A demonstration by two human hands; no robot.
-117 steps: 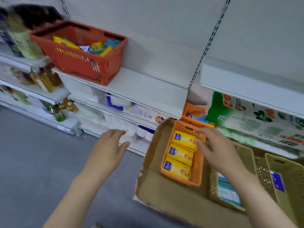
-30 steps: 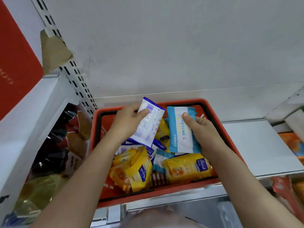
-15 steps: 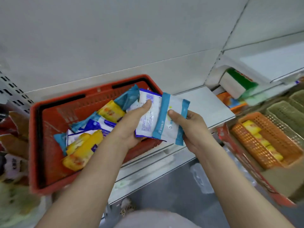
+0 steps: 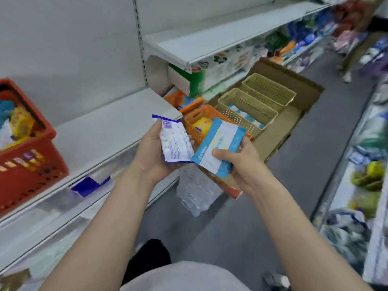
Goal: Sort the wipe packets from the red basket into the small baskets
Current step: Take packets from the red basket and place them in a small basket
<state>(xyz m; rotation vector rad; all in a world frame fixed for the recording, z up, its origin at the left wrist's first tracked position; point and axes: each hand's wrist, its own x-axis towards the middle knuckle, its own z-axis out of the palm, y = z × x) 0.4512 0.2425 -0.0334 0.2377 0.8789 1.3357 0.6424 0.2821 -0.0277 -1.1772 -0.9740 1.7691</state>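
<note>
your left hand has its grip closed on a white packet with dark blue edges: thumb along the packet's left edge, fingers behind it. the printed side with a barcode faces you. your right hand has its grip closed on a white packet with light blue bands: thumb across the lower front, fingers wrapped behind. the two packets touch at their lower inner corners and are held up in front of you, over the gap between the shelf and the cardboard tray.

just beyond the packets, the tray holds three small baskets in a row. the orange basket is nearest and holds yellow packets. the middle tan basket holds packets with light blue bands. the far tan basket shows no contents from this angle.

the red basket stands on the shelf at the far left, well apart from your hands, with yellow and blue packets inside. the grey floor runs under the tray's right side. blurred goods fill the shelves at the right edge.
</note>
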